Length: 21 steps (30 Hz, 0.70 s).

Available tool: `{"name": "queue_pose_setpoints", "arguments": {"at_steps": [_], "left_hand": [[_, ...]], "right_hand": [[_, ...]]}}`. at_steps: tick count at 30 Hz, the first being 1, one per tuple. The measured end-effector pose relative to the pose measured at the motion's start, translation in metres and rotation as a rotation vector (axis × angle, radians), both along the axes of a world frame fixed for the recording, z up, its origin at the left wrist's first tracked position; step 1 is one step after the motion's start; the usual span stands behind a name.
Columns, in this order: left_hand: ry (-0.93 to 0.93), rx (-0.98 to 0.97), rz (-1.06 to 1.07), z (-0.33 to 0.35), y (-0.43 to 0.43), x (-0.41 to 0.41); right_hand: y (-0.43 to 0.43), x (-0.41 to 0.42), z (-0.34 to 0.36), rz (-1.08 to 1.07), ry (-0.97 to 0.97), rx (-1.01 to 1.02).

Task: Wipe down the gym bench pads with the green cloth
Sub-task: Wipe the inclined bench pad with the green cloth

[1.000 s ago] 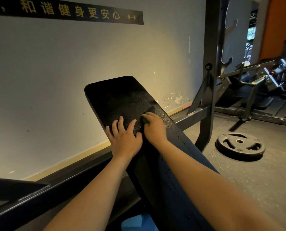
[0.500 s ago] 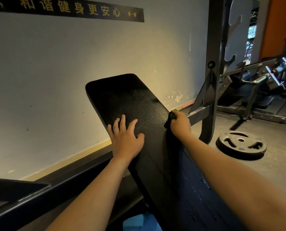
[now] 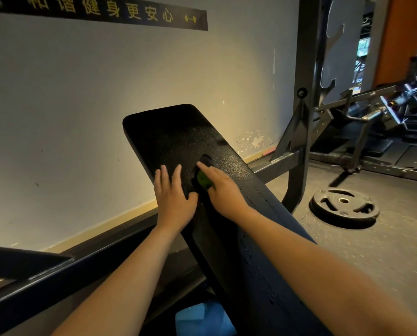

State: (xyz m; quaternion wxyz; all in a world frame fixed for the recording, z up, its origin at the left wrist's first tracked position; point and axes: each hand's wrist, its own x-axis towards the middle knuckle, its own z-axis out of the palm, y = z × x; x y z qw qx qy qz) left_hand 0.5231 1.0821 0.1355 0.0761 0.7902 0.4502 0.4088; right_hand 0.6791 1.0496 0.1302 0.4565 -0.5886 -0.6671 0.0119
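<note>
I see the green cloth [image 3: 203, 179] as a small, dark-green wad, bunched up and mostly covered, lying on the black bench pad [image 3: 178, 137] about halfway up its sloping face. The pad has a pebbled, slightly shiny skin and rounded corners, and it tilts up toward a pale wall [image 3: 81, 105] that carries a dark sign [image 3: 105, 13] with gold lettering. A dark steel rack post [image 3: 307, 69] stands to the right, and a black weight plate [image 3: 344, 207] lies flat on the speckled floor [image 3: 372, 258]. My right hand [image 3: 223, 187] grips the cloth and presses it to the pad, forefinger stretched forward over it. My left hand [image 3: 173, 195] lies flat and spread on the pad just beside the cloth, holding nothing.
</note>
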Motion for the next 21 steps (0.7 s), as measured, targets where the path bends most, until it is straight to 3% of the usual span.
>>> {"name": "queue_pose_setpoints", "arguments": {"at_steps": [5,7,10,14,21], "left_hand": [[-0.289,-0.209,0.044,-0.018,-0.014,-0.004],[-0.389,-0.293,0.031,-0.020,-0.017,-0.003],[-0.447,-0.290,0.003,-0.023,-0.016,-0.001],[-0.505,-0.322,-0.054,-0.025,-0.014,0.000],[-0.553,-0.342,-0.102,-0.024,-0.013,-0.004]], "right_hand": [[-0.007,0.062,0.000,-0.266,0.127,-0.097],[-0.011,0.084,-0.005,-0.384,0.266,-0.111],[-0.011,0.087,-0.013,-0.488,0.433,-0.145],[-0.009,0.064,-0.008,-0.434,0.352,-0.059],[-0.003,-0.028,0.004,-0.079,0.125,0.022]]}}
